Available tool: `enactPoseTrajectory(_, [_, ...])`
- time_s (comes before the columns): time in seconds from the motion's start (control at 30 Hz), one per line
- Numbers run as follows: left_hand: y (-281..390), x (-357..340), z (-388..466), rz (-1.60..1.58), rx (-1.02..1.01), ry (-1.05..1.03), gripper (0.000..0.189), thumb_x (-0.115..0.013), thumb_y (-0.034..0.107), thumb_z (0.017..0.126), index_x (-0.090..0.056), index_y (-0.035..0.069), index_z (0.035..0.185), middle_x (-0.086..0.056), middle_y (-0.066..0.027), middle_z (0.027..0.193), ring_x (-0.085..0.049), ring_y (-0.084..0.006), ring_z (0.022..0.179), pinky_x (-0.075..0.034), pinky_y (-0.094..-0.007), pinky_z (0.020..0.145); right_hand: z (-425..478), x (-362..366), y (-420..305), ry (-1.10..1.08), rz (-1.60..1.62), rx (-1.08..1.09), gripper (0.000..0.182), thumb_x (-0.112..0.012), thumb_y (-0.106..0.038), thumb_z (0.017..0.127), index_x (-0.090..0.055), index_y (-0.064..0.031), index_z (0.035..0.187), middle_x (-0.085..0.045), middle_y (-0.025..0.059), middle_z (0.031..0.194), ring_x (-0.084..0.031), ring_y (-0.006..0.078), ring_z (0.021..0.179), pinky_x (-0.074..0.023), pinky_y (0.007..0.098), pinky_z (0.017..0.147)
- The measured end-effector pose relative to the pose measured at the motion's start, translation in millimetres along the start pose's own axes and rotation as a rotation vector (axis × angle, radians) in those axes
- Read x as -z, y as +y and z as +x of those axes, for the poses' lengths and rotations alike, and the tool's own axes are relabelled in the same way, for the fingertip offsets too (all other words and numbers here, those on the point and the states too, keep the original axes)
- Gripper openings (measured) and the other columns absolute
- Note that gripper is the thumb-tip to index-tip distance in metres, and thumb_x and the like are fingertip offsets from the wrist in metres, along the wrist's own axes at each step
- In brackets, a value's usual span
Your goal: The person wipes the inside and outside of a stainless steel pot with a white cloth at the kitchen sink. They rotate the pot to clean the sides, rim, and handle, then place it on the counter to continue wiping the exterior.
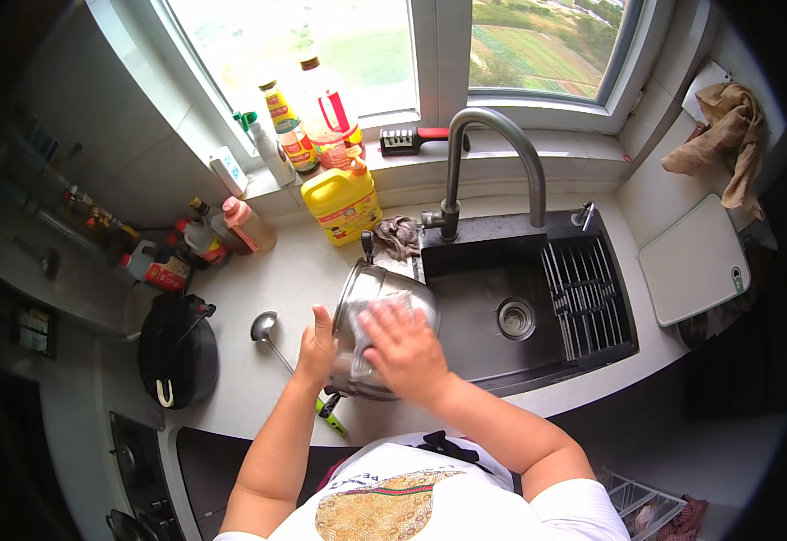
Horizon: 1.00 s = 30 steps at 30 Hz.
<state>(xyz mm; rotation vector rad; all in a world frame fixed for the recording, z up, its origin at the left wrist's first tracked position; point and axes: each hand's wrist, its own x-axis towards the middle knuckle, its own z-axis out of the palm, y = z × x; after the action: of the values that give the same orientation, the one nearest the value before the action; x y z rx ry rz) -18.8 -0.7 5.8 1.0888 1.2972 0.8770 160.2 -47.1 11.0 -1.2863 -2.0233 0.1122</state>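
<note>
A shiny metal pot (393,278) with dark side handles is tipped on its side at the left edge of the sink. My left hand (317,350) grips its rim on the left, thumb pointing up. Spread across the outside of the pot, my right hand (407,348) presses a thin greyish cloth (361,331) against the metal. Part of the cloth is hidden under my fingers. Left of the pot lies a ladle (264,326) with a green handle end (331,419), which passes near the pot's lower handle.
A dark sink (468,345) with a tall faucet (457,162) and a roll-up rack (579,301) lies to the right. Behind stand a yellow jug (342,206) and a crumpled rag (396,235). A black pot (180,351) is at left; a cutting board (694,264) leans at right.
</note>
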Motion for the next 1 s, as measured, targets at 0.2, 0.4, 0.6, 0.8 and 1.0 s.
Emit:
enactPoseTrajectory(0.2, [-22,3,5,-0.046,-0.090,-0.172,0.097,-0.014,0.078,0.086,-0.063,-0.002,0.110,-0.063,-0.0058,0.098,-0.054,-0.0131,0.091,-0.043,-0.0268,0.082,14,6,7,-0.104,0.036,-0.056,0.051,-0.058,-0.034,0.087,-0.053,-0.0048,0.129,-0.049,0.0175,0.135,-0.045,0.0368,0.125,-0.0311,0.0551,0.103])
enactPoseTrajectory(0.4, [-17,7,3,0.134,-0.177,-0.102,0.096,-0.014,0.078,0.085,-0.065,-0.001,0.097,-0.059,-0.0014,0.081,-0.048,-0.0104,0.075,-0.040,-0.0267,0.067,32,-9,10,-0.130,0.043,-0.087,0.052,-0.055,-0.035,0.090,-0.049,-0.0028,0.131,-0.048,0.0187,0.136,-0.045,0.0358,0.126,-0.0335,0.0558,0.102])
enactPoseTrajectory(0.6, [-38,24,-1,0.142,-0.150,-0.057,0.087,-0.016,0.075,0.089,-0.061,0.001,0.077,-0.048,0.0042,0.064,-0.040,-0.0077,0.061,-0.031,-0.0286,0.052,60,-12,25,-0.181,0.081,-0.067,0.039,-0.057,-0.026,0.087,-0.056,-0.0022,0.117,-0.057,0.0156,0.123,-0.051,0.0319,0.117,-0.0379,0.0413,0.101])
enactPoseTrajectory(0.8, [-32,25,-11,0.270,-0.293,0.008,0.070,-0.031,0.062,0.096,-0.058,0.000,0.076,-0.046,0.0024,0.059,-0.041,-0.0063,0.057,-0.032,-0.0286,0.048,42,-3,17,0.076,0.081,0.116,0.021,-0.060,-0.012,0.083,-0.063,-0.0030,0.102,-0.065,0.0126,0.101,-0.061,0.0283,0.094,-0.0479,0.0380,0.086])
enactPoseTrajectory(1.0, [-9,9,-28,0.286,-0.482,0.134,0.020,-0.057,0.016,0.092,-0.064,-0.003,0.092,-0.055,-0.0003,0.063,-0.047,-0.0071,0.058,-0.039,-0.0247,0.052,66,25,44,-0.087,1.344,-0.578,0.018,-0.054,-0.014,0.095,-0.064,-0.0008,0.101,-0.063,-0.0012,0.089,-0.055,0.0054,0.081,-0.0469,0.0229,0.073])
